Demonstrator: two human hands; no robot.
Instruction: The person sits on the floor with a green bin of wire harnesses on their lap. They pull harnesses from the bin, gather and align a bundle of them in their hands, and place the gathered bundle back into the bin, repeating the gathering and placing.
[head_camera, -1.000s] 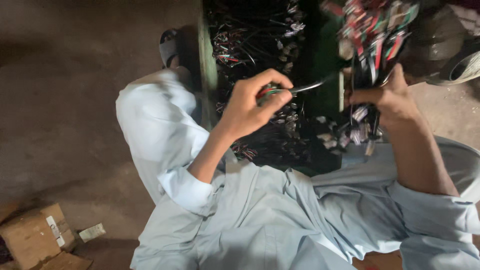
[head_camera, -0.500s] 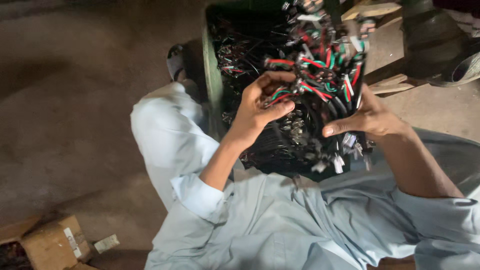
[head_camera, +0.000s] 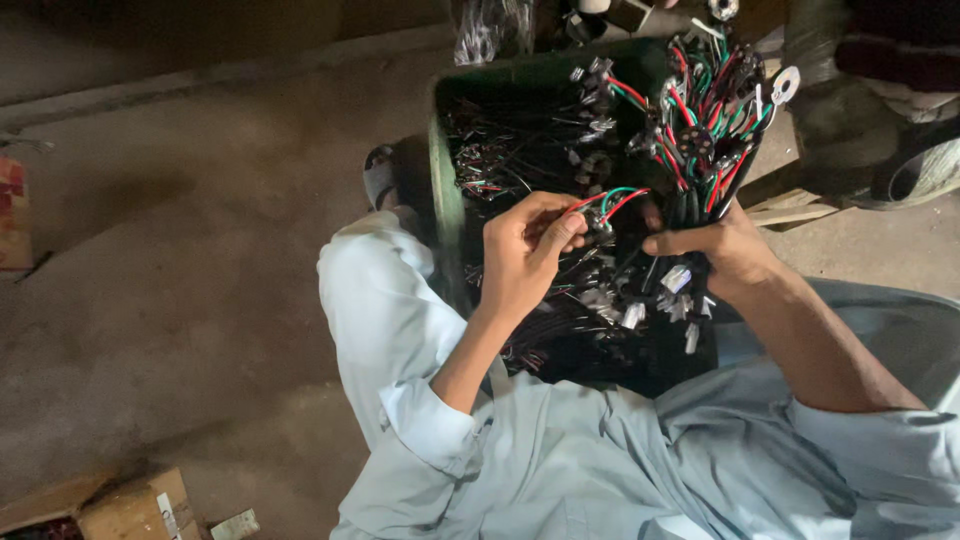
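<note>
My left grip (head_camera: 525, 250) is pinched shut on one small wire lead (head_camera: 612, 200), its red and green strands arching up from my fingertips toward the bundle. My right grip (head_camera: 715, 245) is clenched around that bundle of wire harnesses (head_camera: 705, 130), a thick fistful held upright over the crate, its red, green and black wires fanning out at the top with small dark connectors on the ends; there are too many strands to count. White plugs (head_camera: 672, 280) hang just below my right hand, several of them, though I cannot tell the exact number.

Both hands work above one dark green crate (head_camera: 445, 190), which sits between my knees and is heaped with more black wired parts in a tangle I cannot count. One sandalled foot (head_camera: 380, 175) shows at the crate's left edge on the concrete floor (head_camera: 180, 250). My pale blue clothing (head_camera: 560, 460) fills the lower part of the view. One cardboard box (head_camera: 125, 510) lies on the floor at the bottom left, well apart from the crate.
</note>
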